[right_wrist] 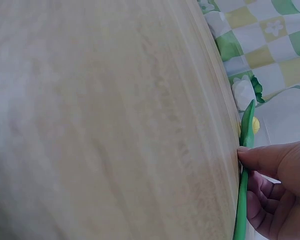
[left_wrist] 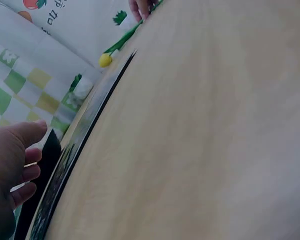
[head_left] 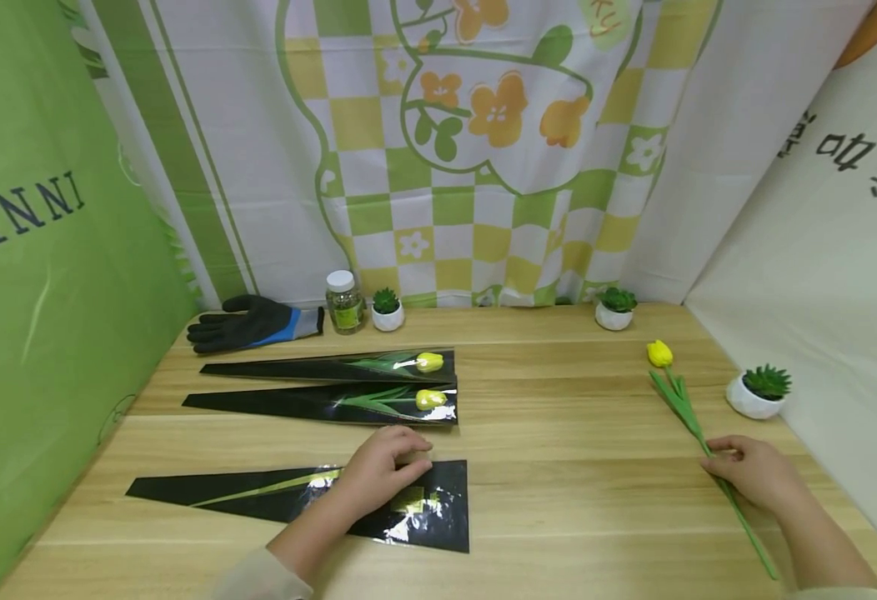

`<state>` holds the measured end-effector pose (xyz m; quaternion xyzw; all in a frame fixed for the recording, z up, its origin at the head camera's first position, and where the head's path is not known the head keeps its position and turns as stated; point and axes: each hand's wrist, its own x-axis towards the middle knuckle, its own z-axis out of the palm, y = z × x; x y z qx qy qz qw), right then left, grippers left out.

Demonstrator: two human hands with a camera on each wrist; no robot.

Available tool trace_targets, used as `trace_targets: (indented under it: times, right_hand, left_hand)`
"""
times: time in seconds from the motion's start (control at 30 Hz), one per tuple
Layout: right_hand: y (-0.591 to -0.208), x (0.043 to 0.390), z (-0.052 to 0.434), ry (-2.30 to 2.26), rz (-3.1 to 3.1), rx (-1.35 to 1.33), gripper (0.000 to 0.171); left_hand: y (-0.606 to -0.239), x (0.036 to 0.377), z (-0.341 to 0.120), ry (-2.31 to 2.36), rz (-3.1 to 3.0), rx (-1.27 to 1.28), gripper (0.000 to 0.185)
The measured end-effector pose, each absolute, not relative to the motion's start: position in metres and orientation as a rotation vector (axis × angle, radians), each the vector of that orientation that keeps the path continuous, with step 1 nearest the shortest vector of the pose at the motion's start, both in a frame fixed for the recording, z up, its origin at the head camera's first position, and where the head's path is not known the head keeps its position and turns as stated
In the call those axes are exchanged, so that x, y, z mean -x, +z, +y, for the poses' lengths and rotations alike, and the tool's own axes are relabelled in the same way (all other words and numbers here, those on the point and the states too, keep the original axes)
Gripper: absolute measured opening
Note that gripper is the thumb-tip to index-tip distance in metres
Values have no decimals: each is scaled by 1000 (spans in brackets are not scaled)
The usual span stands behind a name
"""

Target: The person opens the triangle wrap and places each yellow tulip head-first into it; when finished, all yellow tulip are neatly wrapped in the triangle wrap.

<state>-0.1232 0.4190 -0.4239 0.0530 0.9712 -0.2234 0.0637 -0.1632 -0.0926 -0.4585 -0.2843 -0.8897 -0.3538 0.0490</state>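
Head view, lower half of the frame: a person's left hand (head_left: 384, 471) rests with relaxed fingers on a black sleeve (head_left: 273, 492) lying flat on the table (head_left: 558, 500), a wrapped bloom under the palm. At lower right, the right hand (head_left: 757, 475) pinches the stem of a loose tulip (head_left: 682, 404) (thumb on the stem in the right wrist view). Done well, this calls for holding the sleeve mouth steady and lifting the flower by its stem, sparing the head. Yellow bud, long green stem and leaves. Farther back lie two filled sleeves (head_left: 348, 383), then a glove (head_left: 251, 323), a jar (head_left: 343, 302) and potted succulents (head_left: 614, 307).
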Motion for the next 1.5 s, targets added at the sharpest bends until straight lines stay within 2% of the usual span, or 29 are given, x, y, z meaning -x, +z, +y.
trace_targets:
  times: [0.37,0.97,1.07,1.23,1.3,1.5]
  right_hand:
    - [-425,126,416,-694,2922,-178,48]
    - [-427,133,389,-1317,2607,-430,62]
    - [-427,134,376,-1501,2516,-490,58]
    - [-432,135,354,-1984,2203,-598,23]
    - [-433,136,346,-2100,2111,-606,15]
    - [-433,139,322,-2121,2089,-582,26]
  left_hand:
    - [-469,141,-83,-955,-2663,970,18]
    - [-472,144,-81,-767,-2671,959,16]
    - [-472,144,-80,-760,-2668,956,15]
    - [-469,143,-80,-773,-2656,959,14]
    - [-468,143,-80,-776,-2646,966,13]
    - [-469,144,-81,-728,-2626,982,11]
